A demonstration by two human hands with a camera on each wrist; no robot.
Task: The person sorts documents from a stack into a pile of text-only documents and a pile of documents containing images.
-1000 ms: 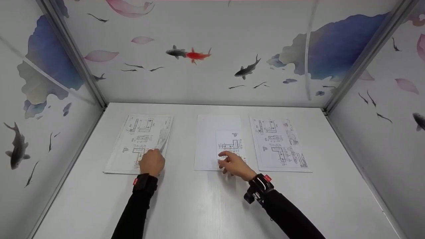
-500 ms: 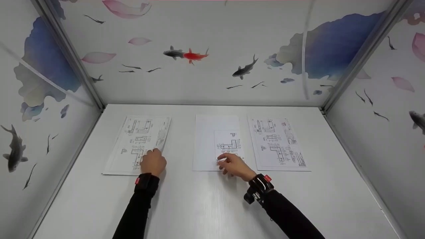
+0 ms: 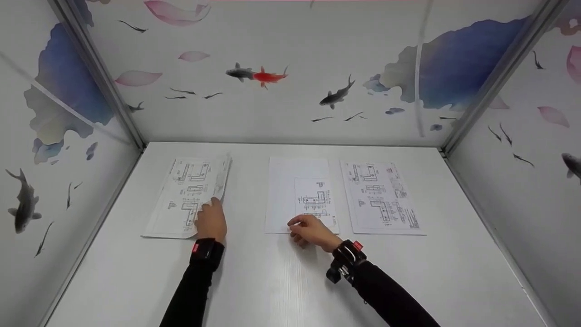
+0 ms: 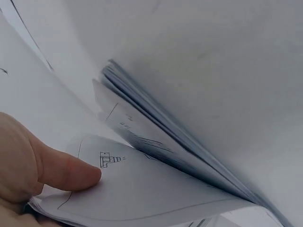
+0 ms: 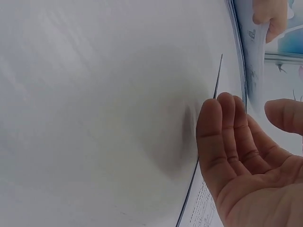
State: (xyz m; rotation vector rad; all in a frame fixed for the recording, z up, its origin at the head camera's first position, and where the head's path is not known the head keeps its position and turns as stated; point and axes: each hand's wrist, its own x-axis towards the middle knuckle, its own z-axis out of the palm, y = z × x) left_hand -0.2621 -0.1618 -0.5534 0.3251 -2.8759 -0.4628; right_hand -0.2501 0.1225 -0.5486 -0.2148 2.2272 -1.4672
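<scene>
A stack of printed drawing sheets (image 3: 156, 218) lies at the left of the table. My left hand (image 3: 211, 222) pinches its top paper at the near right edge, and that edge curls up. In the left wrist view the thumb (image 4: 71, 172) presses on the lifted sheet (image 4: 147, 194), while the edges of other sheets (image 4: 161, 118) show behind it. Over the near edge of the middle paper (image 3: 281, 190) is my right hand (image 3: 313, 231), its fingers loosely bent and holding nothing. The right wrist view shows that palm (image 5: 255, 189) with thumb and fingers apart.
Another drawing sheet (image 3: 381, 195) lies to the right of the middle paper. The white table (image 3: 272, 281) is closed in by printed panels (image 3: 290, 113) at the back and both sides.
The right edge of the left stack's top paper has risen and curled inward, with my left hand turning slightly. My right hand has shifted a little left and nearer me.
</scene>
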